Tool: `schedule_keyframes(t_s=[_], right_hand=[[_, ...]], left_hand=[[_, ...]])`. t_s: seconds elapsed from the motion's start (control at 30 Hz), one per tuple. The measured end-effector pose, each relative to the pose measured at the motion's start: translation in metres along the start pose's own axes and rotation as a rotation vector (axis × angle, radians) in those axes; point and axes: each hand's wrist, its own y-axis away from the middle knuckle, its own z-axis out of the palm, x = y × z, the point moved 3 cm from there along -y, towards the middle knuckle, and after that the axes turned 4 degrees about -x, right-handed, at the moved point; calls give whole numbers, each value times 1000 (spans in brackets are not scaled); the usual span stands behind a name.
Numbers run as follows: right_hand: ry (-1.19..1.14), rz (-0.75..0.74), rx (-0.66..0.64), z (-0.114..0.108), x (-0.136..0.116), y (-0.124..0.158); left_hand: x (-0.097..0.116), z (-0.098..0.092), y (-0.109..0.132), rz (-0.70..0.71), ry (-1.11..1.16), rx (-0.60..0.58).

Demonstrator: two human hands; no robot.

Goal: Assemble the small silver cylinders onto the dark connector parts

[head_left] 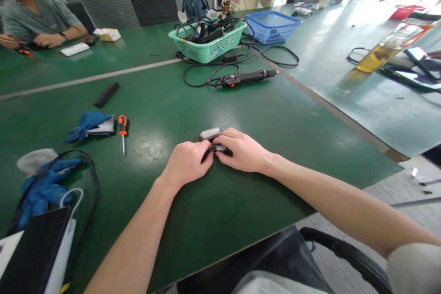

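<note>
Both hands meet over the green table (262, 115), close to its front edge. My left hand (189, 161) has its fingers closed on one end of a small black part (219, 148). At the other end, my right hand (241, 149) pinches the same part between thumb and fingers. The fingers cover most of it, so its kind cannot be made out. Just behind the fingers lies a short silver cylinder (210, 133), perhaps a small motor or battery cell. Left of the hands an orange and black screwdriver (123, 128) lies on the table.
Blue work gloves (91, 124), a dark bar (106, 94) and a phone (37, 248) lie to the left. Further back are a corded electric screwdriver (246, 78), a green basket (206, 50) of tools and a blue basket (274, 27). Several people sit around the table.
</note>
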Motion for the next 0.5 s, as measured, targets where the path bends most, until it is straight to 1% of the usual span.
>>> schedule_keyframes(t_s=[0.5], right_hand=[[-4, 1, -2, 1, 0, -1]], left_hand=[[0, 0, 0, 9, 15, 1]])
